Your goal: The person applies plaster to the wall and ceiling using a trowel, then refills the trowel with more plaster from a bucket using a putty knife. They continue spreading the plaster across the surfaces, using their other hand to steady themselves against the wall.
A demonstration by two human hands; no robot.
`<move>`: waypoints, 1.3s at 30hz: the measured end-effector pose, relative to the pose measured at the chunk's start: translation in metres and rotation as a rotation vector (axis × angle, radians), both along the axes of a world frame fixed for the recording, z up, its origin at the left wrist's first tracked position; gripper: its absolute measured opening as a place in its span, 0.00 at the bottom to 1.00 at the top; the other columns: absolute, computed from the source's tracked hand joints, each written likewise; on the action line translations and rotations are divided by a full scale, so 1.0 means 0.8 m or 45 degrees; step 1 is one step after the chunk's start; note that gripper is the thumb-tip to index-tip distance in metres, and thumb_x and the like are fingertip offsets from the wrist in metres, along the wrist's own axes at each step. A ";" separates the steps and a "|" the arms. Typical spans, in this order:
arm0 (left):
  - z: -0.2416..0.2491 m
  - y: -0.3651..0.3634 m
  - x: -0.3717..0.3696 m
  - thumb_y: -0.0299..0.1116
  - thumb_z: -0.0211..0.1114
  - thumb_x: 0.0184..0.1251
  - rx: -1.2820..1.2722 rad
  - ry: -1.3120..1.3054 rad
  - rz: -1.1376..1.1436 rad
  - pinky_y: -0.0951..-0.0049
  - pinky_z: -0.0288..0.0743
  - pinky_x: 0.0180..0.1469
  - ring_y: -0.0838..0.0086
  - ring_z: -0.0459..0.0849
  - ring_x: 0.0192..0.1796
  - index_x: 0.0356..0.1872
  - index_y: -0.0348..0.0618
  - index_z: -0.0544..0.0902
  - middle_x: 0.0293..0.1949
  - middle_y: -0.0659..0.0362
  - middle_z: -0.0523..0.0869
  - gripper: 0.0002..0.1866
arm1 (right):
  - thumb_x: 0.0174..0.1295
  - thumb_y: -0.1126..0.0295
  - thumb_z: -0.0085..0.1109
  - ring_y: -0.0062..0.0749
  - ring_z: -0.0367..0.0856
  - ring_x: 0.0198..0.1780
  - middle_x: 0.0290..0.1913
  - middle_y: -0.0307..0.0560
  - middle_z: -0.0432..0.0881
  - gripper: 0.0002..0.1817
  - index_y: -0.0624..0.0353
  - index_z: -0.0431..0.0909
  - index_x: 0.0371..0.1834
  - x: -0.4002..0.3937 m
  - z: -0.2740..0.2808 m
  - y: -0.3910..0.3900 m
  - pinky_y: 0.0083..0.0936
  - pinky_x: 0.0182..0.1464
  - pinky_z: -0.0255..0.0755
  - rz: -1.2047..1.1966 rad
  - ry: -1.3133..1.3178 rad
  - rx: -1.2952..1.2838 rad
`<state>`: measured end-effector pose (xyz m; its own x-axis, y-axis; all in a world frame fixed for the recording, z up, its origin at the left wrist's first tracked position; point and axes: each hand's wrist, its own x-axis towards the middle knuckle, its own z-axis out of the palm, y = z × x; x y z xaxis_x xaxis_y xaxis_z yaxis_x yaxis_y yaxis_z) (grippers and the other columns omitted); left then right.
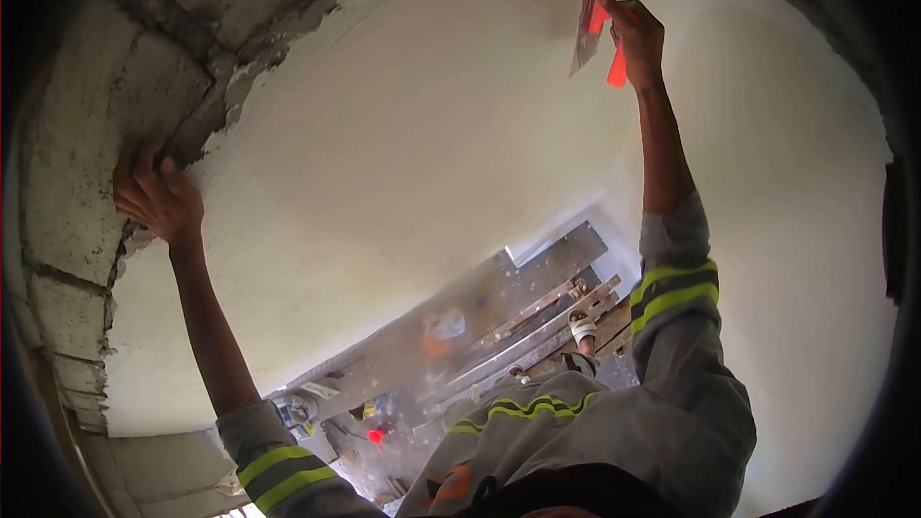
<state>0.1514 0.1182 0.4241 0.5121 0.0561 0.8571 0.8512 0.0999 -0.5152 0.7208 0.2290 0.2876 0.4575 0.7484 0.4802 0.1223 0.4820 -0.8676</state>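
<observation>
My right hand [637,38] is raised at the upper right, its fingers wrapped round the red handle of a plastering trowel [602,2]. The trowel's thin metal blade lies along the smooth, pale plastered wall [384,134], seen nearly edge-on. My left hand [158,194] leans on the rough grey blockwork [72,153] at the ragged left edge of the plaster. Its fingers are bent and a little apart, with nothing held in them.
Far below, my sandalled foot [581,326] stands on wooden planks [537,326]. Under them is a spattered floor [432,350], where a small red object [376,437] and other loose items lie. A second plastered surface [796,230] rises on the right.
</observation>
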 end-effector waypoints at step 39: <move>-0.002 0.008 -0.016 0.54 0.43 0.76 0.011 0.032 0.092 0.54 0.57 0.53 0.61 0.68 0.54 0.50 0.56 0.74 0.53 0.56 0.70 0.19 | 0.53 0.46 0.66 0.46 0.82 0.48 0.44 0.51 0.84 0.26 0.54 0.79 0.47 -0.459 -0.238 -0.193 0.47 0.51 0.72 0.604 -0.770 -0.040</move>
